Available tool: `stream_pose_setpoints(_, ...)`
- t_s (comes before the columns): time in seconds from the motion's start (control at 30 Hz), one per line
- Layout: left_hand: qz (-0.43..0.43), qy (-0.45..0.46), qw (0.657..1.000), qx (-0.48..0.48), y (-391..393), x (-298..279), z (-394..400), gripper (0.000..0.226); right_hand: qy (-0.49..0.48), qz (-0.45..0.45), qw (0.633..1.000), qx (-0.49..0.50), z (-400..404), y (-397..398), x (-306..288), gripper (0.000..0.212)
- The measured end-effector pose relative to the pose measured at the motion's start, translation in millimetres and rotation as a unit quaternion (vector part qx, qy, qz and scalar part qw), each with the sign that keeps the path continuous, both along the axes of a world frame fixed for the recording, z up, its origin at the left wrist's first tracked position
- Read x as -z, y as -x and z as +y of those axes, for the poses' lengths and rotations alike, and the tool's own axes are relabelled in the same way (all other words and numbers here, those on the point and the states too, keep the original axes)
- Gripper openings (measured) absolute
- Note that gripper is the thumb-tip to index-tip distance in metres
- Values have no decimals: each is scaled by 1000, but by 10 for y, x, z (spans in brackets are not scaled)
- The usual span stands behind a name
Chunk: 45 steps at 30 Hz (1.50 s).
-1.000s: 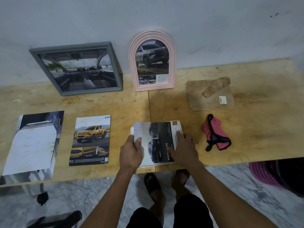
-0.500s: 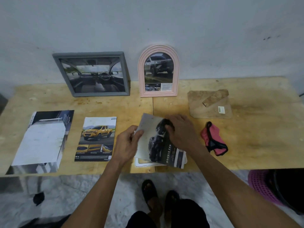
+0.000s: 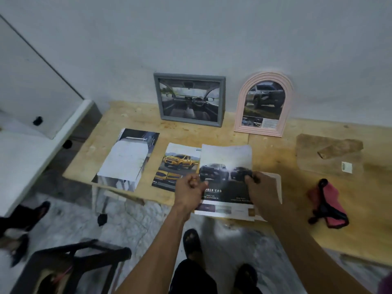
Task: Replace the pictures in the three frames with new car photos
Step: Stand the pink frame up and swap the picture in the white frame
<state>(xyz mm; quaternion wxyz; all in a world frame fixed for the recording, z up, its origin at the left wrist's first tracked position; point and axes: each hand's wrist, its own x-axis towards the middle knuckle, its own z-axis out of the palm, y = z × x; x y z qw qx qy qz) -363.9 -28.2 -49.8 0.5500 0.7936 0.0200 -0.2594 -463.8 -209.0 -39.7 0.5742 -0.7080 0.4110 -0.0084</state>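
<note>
I hold a car photo sheet (image 3: 226,164) showing two dark pickups upright above the table's front edge. My left hand (image 3: 189,188) pinches its left edge and my right hand (image 3: 257,185) pinches its right side. More sheets (image 3: 224,211) lie under it. A yellow pickup photo (image 3: 180,164) lies to its left, and a white-and-dark sheet (image 3: 127,160) further left. A grey rectangular frame (image 3: 189,99) with a car-interior picture and a pink arched frame (image 3: 264,103) with an SUV picture lean on the wall.
The wooden table (image 3: 275,153) holds a brown backing board (image 3: 324,154) with a strip on it at right, and a pink-and-black cloth (image 3: 327,203) near the front right. A dark stool (image 3: 70,266) stands on the floor at lower left. A white ledge (image 3: 31,149) is left.
The dark-pickup sheet was lifted off the stack and turned upright, both hands now pinching its sides. The view shifted left, so the frames appear further right.
</note>
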Motion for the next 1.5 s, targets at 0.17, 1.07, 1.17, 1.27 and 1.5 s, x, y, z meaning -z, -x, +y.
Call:
stream_pose_setpoints(0.17,-40,-59,997,-42,-583,-46,602,27,-8,26,999,-45,512,-477,100,4)
stream_pose_setpoints(1.07,-48,-344,937,28,-3478,794,2792,9,98,162,982,-14,2910,-3522,1065,4)
stream_pose_setpoints(1.17,-54,-359,931,45,-3491,805,2781,10,85,154,984,3,2896,-3514,1070,6)
stream_pose_setpoints(1.27,-72,-350,933,48,-3478,762,2750,24,93,157,983,-10,2873,-3457,1044,9)
stream_pose_setpoints(1.5,-125,-250,953,115,-3157,625,2268,20,78,118,988,65,2440,-2871,793,11)
